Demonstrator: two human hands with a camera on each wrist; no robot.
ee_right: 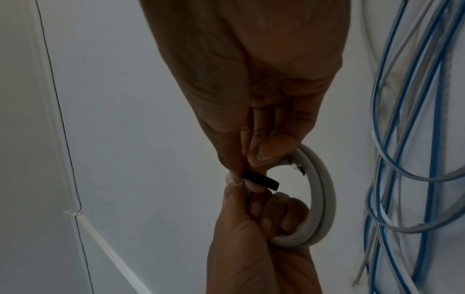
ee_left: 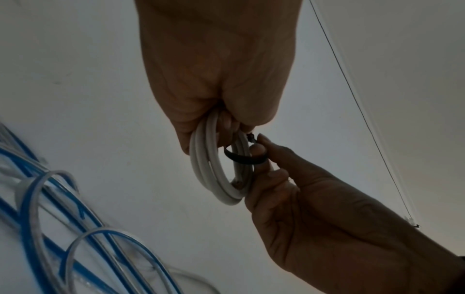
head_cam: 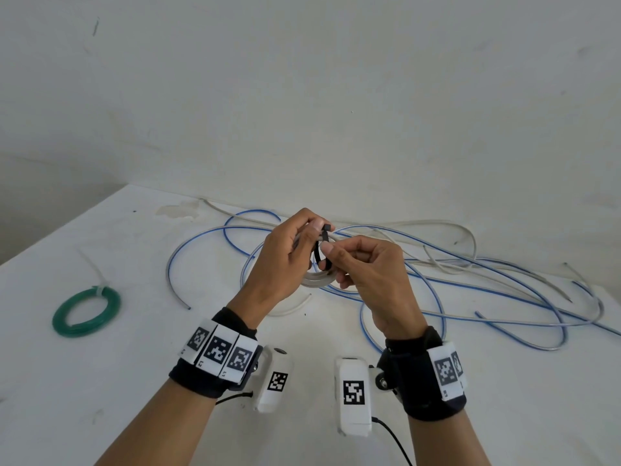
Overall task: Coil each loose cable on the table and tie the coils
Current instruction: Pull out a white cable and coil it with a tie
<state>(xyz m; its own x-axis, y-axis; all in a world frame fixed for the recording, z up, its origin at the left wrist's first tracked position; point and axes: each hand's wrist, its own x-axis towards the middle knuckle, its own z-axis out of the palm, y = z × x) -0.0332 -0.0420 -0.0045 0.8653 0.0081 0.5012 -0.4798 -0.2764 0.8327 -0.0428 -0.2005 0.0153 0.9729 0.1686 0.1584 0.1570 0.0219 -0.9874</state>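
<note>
A small white cable coil (head_cam: 316,280) hangs in the air between both hands above the table. My left hand (head_cam: 312,237) grips its upper part with curled fingers; the left wrist view shows the coil (ee_left: 214,173) hanging from that hand (ee_left: 226,127). A black tie (head_cam: 324,250) loops round the coil's strands. My right hand (head_cam: 331,255) pinches the tie between thumb and forefinger. In the right wrist view the black tie (ee_right: 259,181) sticks out from that pinch (ee_right: 241,175), with the white coil (ee_right: 324,199) behind it. A bare cut end of the coil shows there.
A green coil (head_cam: 85,312) bound with a pale zip tie lies at the table's left. Loose blue-striped clear cables (head_cam: 437,280) and a pale grey cable (head_cam: 437,227) sprawl across the back and right of the white table (head_cam: 134,381). A wall stands close behind.
</note>
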